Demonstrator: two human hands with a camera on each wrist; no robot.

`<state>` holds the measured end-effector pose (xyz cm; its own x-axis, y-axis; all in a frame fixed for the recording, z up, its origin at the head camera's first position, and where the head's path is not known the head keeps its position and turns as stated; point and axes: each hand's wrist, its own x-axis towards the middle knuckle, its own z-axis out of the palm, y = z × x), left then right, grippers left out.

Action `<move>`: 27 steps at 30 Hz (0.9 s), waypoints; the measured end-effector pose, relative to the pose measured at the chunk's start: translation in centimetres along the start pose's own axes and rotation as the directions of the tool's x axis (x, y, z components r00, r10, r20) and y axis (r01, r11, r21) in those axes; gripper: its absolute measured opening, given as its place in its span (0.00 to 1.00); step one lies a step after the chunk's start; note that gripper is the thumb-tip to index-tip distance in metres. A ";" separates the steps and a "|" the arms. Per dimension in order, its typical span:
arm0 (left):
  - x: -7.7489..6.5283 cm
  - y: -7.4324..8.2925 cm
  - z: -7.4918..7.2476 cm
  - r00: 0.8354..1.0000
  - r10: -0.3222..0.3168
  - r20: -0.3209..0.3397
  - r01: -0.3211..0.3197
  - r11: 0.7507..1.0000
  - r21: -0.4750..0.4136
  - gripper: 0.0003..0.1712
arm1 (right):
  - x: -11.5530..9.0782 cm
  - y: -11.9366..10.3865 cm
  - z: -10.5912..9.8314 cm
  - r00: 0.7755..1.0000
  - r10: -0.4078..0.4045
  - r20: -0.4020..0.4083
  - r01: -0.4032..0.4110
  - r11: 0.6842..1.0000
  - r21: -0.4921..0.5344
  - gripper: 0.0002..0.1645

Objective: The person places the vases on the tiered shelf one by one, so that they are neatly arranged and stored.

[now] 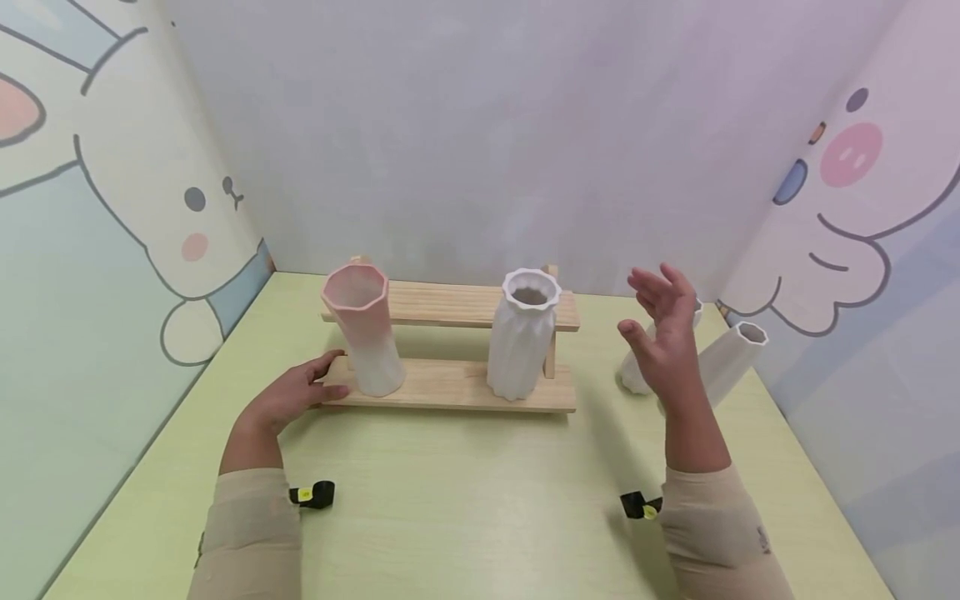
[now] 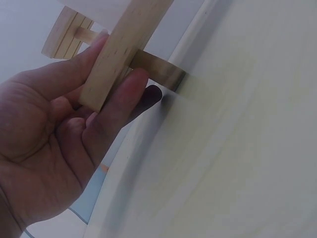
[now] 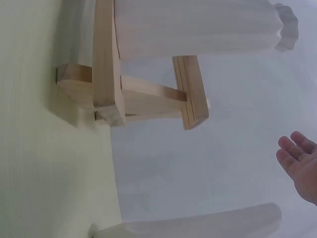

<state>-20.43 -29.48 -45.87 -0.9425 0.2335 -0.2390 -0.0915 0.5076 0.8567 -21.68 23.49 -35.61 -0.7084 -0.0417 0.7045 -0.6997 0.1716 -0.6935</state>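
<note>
A two-tier wooden shelf [image 1: 450, 385] stands on the table, and my left hand [image 1: 288, 394] grips the left end of its lower board. In the left wrist view, that board's end [image 2: 106, 74] lies between thumb and fingers. Toward the left of the lower board stands a pink-and-white vase [image 1: 367, 342]; a white fluted vase [image 1: 519, 350] stands toward its right. My right hand [image 1: 667, 337] is raised to the right of the shelf, fingers extended, holding nothing. It partly covers a short white vase [image 1: 633, 373] and overlaps a taller smooth white vase [image 1: 729, 360].
The pale yellow-green table [image 1: 465, 500] runs back to a grey wall [image 1: 450, 150]. Side panels with cartoon animals flank it. A black strap piece [image 1: 322, 495] shows by the left sleeve, another [image 1: 634, 505] by the right sleeve.
</note>
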 end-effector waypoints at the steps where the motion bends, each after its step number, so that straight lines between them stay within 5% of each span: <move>1: 0.0 0.0 0.0 1.000 0.001 0.000 -0.001 1.000 -0.001 0.55 | 0.0 0.0 -0.3 1.000 0.004 -0.010 -0.004 1.000 -0.001 0.54; 16: 0.1 -0.2 0.0 1.000 0.005 0.001 -0.005 1.000 -0.014 0.55 | 0.6 -0.8 -3.3 0.984 0.069 -0.164 -0.089 0.989 -0.119 0.56; 27: 0.3 -0.3 0.0 1.000 -0.020 -0.006 0.020 1.000 0.001 0.57 | 0.7 1.0 -3.4 0.920 0.130 -0.370 -0.222 0.950 -0.219 0.60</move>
<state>-20.68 -29.59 -46.22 -0.9424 0.2187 -0.2532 -0.1097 0.5129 0.8514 -22.57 26.95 -35.32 -0.7084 0.3478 0.6141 -0.4875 0.3880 -0.7822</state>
